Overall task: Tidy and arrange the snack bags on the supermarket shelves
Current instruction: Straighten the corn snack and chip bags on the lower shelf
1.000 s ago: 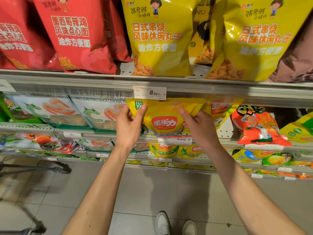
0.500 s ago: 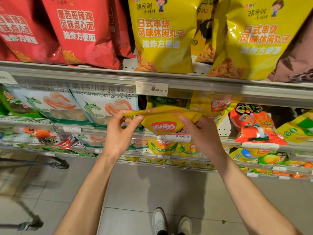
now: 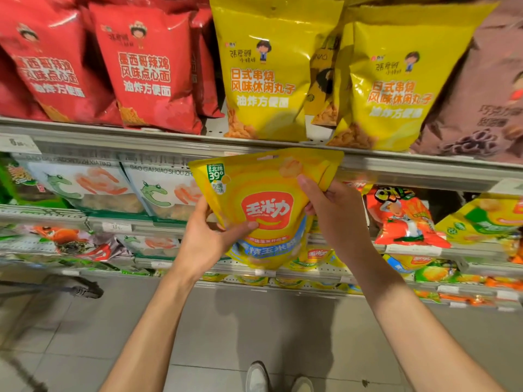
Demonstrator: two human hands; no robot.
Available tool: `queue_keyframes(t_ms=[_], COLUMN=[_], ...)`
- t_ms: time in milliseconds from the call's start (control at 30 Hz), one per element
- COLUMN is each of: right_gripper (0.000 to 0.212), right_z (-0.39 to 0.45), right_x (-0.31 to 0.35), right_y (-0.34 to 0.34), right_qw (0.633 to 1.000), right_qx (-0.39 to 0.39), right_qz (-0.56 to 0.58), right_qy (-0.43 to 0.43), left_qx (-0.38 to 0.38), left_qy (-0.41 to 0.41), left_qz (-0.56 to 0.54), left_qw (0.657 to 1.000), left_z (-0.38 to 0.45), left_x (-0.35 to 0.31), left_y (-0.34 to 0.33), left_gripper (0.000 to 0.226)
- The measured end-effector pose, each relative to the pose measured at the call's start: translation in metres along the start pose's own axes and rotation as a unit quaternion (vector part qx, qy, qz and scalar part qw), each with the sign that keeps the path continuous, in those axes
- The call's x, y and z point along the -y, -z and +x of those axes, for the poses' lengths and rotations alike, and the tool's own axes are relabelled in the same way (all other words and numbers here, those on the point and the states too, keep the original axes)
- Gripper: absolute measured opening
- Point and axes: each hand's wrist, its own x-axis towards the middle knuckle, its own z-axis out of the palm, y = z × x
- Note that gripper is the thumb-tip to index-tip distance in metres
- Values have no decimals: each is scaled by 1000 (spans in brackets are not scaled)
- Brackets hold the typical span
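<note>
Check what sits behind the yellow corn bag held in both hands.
Behind the corn bag, held by the left hand and right hand, a second yellow bag's edge shows. Lower down, matching bags peek out. The shelf slot directly behind is covered.

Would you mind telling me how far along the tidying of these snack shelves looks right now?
Done: on the top shelf the red bags and yellow bags stand facing out. In hand: the left hand and right hand grip a yellow corn snack bag held out in front of the shelves. Left: placing that bag, then straightening the tilted orange bag and the jumbled packets on the lower shelf.
</note>
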Motion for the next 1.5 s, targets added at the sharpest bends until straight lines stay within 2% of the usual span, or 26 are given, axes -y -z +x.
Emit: queue_keyframes(t_ms=[100,267,400,500,733,900,1067,1233,1367,1500], right_gripper=[35,22,7,18,22,23,21,25,18,29], right_z=[-4,-11,-21,-32,-42,-35,-23,-14,-12,-6], right_x=[3,3,-5,-17,-44,-67,-97,-124,-140,-155], right_y=[8,39,73,102,179,250,335,401,435,455], right_qw=[1000,997,993,990,993,991,990,991,991,988], right_qx=[15,69,111,121,87,94,111,96,80,95], right_qz=[8,13,27,43,50,56,37,30,44,47], right_qy=[-4,-3,-14,-51,-67,-82,-77,-87,-94,-115], left_qx=[22,11,13,22,50,56,35,23,20,5], left_qy=[-6,-7,-1,2,9,3,3,0,1,0], left_qz=[-25,-21,-37,-41,-47,-42,-33,-28,-15,3], left_qw=[999,1000,999,999,998,998,999,999,1000,1000], left_z=[-4,-11,-15,-18,-32,-45,-63,-75,-80,-81], left_x=[-5,-16,-21,-23,-29,-37,-42,-44,-43,-43], left_y=[-3,-20,-46,-74,-157,-229,-318,-393,-431,-455], left_gripper=[66,53,53,55,54,53,53,55,62,59])
